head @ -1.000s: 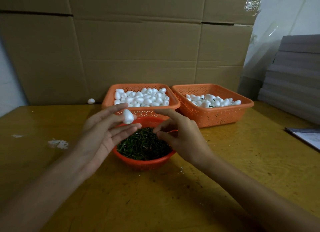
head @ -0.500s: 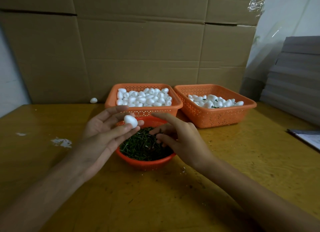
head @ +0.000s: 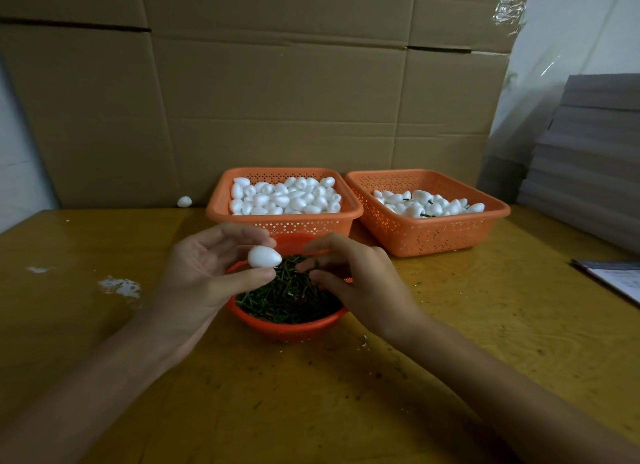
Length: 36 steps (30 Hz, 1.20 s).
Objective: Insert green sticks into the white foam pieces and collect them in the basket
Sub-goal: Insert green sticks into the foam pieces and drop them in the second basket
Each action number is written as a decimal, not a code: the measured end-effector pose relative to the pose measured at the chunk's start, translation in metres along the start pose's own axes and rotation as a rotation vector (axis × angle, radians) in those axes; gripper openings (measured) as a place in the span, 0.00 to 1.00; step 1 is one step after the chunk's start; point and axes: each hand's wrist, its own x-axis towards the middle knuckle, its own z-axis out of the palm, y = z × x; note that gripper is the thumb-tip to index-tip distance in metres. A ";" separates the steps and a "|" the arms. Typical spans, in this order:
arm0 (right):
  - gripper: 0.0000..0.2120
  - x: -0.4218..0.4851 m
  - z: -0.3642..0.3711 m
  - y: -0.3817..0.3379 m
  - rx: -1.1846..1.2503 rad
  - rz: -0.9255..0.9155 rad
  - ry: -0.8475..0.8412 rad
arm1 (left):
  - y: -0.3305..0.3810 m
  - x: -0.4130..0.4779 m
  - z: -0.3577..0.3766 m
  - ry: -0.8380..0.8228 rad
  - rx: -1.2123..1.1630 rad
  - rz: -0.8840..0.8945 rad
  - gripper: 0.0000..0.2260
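My left hand [head: 204,276] pinches a white egg-shaped foam piece [head: 264,257] between thumb and fingers, above the left rim of a round orange bowl [head: 294,328] full of green sticks [head: 287,297]. My right hand [head: 356,283] hovers over the same bowl, its fingertips pinched together on what looks like a green stick. Behind the bowl stands an orange basket [head: 221,207] heaped with plain foam pieces. To its right a second orange basket [head: 433,235] holds foam pieces with green sticks in them.
A yellow wooden table [head: 485,325] carries everything. A loose foam piece [head: 184,201] lies by the cardboard wall [head: 277,100] at the back. White crumbs [head: 119,286] lie at the left, a paper sheet [head: 616,280] at the right edge, grey stacked boards [head: 588,159] beyond.
My left hand has turned the foam piece so that its tip points right. My right hand has lifted its fingertips from the sticks toward the foam piece.
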 end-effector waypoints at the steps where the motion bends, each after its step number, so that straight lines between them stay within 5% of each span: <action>1: 0.14 0.000 0.000 0.001 -0.017 0.000 0.002 | 0.000 0.000 0.001 0.006 0.043 0.017 0.21; 13: 0.16 0.000 -0.001 -0.001 -0.165 -0.071 -0.009 | 0.001 -0.003 0.010 0.135 -0.020 -0.025 0.11; 18: 0.19 0.001 0.000 -0.003 -0.055 -0.079 0.029 | -0.001 0.000 0.009 0.164 -0.134 -0.037 0.18; 28: 0.04 0.000 -0.006 -0.015 0.268 -0.085 0.133 | -0.001 -0.002 0.012 0.179 -0.156 -0.018 0.09; 36: 0.05 -0.002 -0.007 -0.018 0.221 -0.122 0.110 | -0.001 -0.003 0.011 0.148 -0.166 -0.004 0.10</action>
